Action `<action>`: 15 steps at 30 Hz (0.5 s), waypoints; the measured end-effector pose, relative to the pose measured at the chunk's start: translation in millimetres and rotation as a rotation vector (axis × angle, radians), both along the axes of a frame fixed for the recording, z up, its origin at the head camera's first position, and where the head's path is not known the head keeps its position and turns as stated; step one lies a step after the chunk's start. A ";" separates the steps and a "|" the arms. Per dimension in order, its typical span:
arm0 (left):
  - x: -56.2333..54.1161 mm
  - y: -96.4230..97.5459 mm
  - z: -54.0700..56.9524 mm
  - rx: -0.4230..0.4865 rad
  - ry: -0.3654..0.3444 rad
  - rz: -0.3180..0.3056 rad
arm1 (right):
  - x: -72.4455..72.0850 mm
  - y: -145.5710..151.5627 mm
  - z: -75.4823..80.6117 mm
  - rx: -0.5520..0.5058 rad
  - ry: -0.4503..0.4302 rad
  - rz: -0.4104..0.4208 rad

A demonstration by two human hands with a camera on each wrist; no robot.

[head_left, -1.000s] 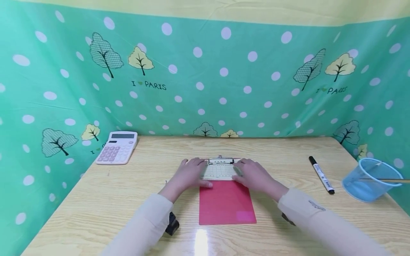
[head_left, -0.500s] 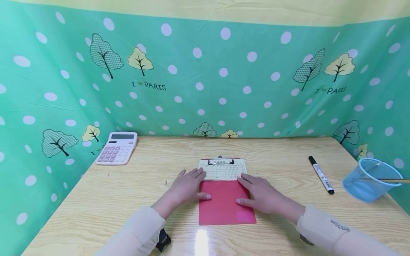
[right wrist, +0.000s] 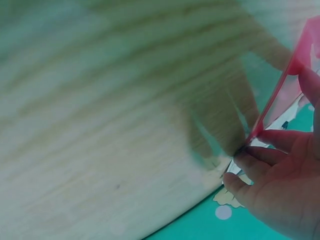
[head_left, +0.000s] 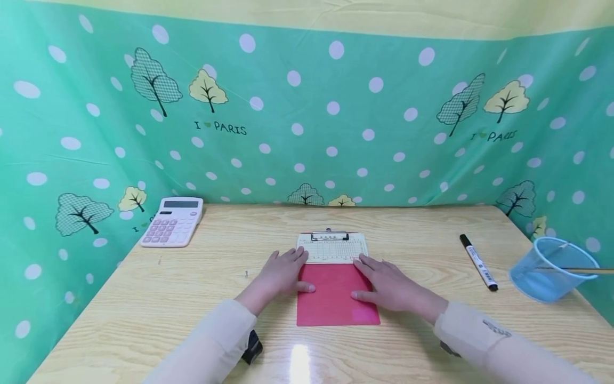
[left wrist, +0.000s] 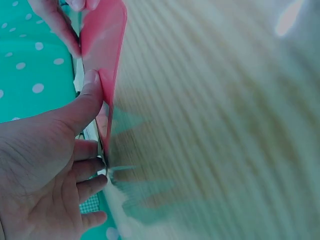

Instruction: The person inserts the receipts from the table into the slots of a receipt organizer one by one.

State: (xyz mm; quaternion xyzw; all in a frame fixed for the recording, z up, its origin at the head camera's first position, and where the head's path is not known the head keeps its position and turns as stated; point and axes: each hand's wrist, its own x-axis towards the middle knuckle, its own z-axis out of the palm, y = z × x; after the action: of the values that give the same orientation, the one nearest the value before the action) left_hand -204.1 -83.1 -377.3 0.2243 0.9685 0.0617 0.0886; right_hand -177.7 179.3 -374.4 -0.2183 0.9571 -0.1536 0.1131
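A red clipboard [head_left: 331, 304] lies flat on the table in the head view. Its metal clip [head_left: 329, 236] is at the far end, over a printed form [head_left: 331, 250] that covers the upper part of the board. My left hand [head_left: 282, 274] rests along the left edge, thumb on the red surface and fingertips by the form's corner. Along the opposite edge lies my right hand [head_left: 388, 285], its thumb also on the red. Both hands have their fingers extended. In the left wrist view my left thumb [left wrist: 89, 95] touches the board; the right wrist view shows right fingertips at its edge [right wrist: 272, 100].
A pink and white calculator [head_left: 172, 222] sits at the back left of the table [head_left: 230, 224]. To the right are a black-capped marker [head_left: 478, 263] and a blue mesh pen cup [head_left: 542, 277] with a thin stick [head_left: 575, 271]. Polka-dot cloth [head_left: 307, 144] hangs behind.
Both hands have slid from the clip end back down the clipboard's sides, uncovering the clip and form. In the last half second, the clipboard has shifted slightly away with the hands.
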 end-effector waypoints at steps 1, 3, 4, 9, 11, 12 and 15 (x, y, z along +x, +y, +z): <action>-1.8 0.3 -0.3 0.004 -0.007 0.003 | -1.6 0.0 -0.2 0.002 -0.001 0.000; -5.1 1.8 0.5 0.012 -0.022 0.010 | -5.2 0.5 -1.3 0.012 0.000 -0.001; -6.9 2.6 0.6 0.013 -0.027 0.014 | -7.2 0.9 -2.1 0.015 0.003 0.001; -13.8 5.6 3.9 0.010 -0.038 0.025 | -17.1 2.5 -5.0 0.024 0.018 0.014; -16.1 6.7 5.4 0.000 -0.035 0.027 | -20.5 2.8 -5.4 0.025 0.016 0.013; -17.1 7.3 6.2 -0.003 -0.035 0.030 | -21.8 2.8 -5.3 0.024 0.012 0.010; -19.6 8.0 7.1 -0.010 -0.041 0.038 | -24.8 3.4 -5.7 0.028 -0.001 0.007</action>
State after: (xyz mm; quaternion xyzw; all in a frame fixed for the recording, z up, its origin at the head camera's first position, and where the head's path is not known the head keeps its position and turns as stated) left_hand -223.7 -75.1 -370.2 0.2042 0.9709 0.0631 0.1084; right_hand -202.5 182.6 -380.2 -0.2198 0.9583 -0.1400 0.1171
